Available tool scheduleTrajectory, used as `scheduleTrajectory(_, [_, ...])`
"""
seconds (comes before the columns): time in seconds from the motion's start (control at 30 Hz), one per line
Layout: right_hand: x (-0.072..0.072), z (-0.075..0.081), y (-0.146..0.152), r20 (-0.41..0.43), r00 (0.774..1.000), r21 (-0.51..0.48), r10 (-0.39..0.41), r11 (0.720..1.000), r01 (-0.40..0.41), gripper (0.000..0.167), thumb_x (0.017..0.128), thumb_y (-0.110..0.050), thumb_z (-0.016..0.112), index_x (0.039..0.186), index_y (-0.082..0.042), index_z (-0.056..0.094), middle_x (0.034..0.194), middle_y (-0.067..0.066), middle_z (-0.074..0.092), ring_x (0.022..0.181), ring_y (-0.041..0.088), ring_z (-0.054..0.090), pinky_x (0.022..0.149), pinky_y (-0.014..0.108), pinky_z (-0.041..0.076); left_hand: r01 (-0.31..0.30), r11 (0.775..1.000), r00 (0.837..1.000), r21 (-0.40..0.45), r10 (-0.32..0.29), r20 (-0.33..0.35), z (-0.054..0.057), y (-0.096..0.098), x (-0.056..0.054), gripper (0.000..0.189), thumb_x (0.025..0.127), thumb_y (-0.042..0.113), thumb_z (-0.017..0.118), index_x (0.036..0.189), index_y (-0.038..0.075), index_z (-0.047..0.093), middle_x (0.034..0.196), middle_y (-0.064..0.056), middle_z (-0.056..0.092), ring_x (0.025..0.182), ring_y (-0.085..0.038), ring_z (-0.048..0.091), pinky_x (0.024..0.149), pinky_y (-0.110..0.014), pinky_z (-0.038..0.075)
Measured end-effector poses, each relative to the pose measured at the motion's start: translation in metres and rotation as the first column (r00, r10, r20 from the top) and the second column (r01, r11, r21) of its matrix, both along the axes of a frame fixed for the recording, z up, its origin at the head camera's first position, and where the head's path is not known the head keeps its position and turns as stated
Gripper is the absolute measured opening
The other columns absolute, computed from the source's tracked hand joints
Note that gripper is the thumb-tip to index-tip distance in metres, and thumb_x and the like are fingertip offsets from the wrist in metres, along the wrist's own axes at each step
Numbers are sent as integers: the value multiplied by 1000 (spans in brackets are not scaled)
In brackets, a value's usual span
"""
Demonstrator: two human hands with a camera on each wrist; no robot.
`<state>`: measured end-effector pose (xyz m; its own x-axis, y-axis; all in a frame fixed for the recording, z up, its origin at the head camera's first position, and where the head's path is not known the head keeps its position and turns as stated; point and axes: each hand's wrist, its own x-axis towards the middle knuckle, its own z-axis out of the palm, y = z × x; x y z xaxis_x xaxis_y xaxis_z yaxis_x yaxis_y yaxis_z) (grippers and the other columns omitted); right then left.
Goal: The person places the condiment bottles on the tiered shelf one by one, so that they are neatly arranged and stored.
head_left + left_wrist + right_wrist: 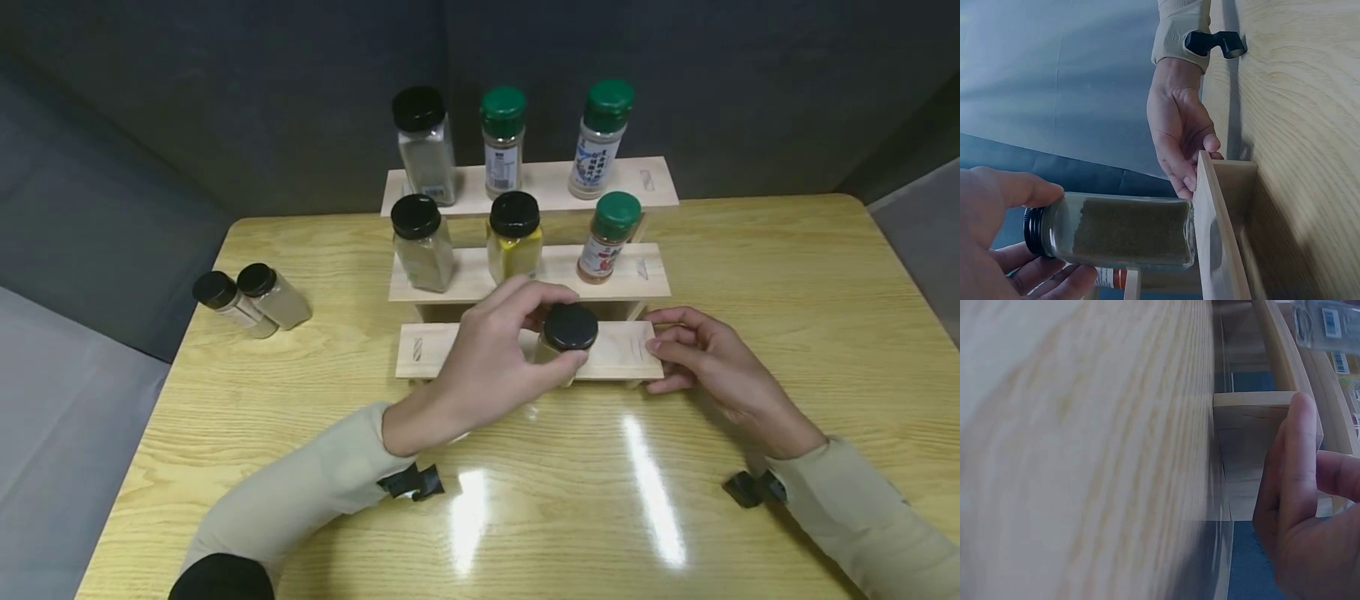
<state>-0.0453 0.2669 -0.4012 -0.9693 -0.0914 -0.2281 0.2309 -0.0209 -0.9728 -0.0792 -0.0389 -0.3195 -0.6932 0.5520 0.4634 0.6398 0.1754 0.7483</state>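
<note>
My left hand [491,358] grips a black-lidded glass spice jar [1125,231] near its lid, thumb on one side and fingers on the other. Greyish-green powder fills most of the jar. It is upright over the lowest step of a three-step wooden spice rack [621,346], its base at or very close to the board. At the right end of that step, my right hand [705,358] holds the board's edge, thumb on top and fingers by the end and underside. In the right wrist view, fingers [1300,469] lie against the rack's end.
Black-lidded jars [427,254] and a green-capped shaker [600,250] stand on the middle step. Another black-lidded jar [429,162] and two green-capped shakers [504,154] are on the top step. Two black-lidded jars [283,300] lean together at the left of the wood-grain table [337,500].
</note>
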Motion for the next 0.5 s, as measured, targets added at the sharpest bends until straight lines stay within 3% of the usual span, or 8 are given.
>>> scheduleTrajectory(0.23, [-1, 2, 0, -1, 1000, 23, -1, 1000, 1, 29, 109, 3, 63, 136, 1, 52, 103, 9, 69, 74, 17, 65, 69, 37, 69, -4, 1000, 998, -30, 6, 57, 4, 16, -3, 54, 85, 6, 94, 132, -2, 68, 125, -11, 66, 103, -20, 70, 93, -17, 57])
scheduleTrajectory(0.5, [2, 3, -1, -5, 1000, 3, 2, 1000, -2, 26, 109, 3, 63, 133, -3, 55, 102, 9, 68, 76, 15, 61, 70, 38, 69, -5, 998, 998, -57, 9, 65, 5, 31, -7, 55, 86, 4, 95, 132, -4, 68, 129, -15, 67, 108, -23, 70, 93, -13, 56])
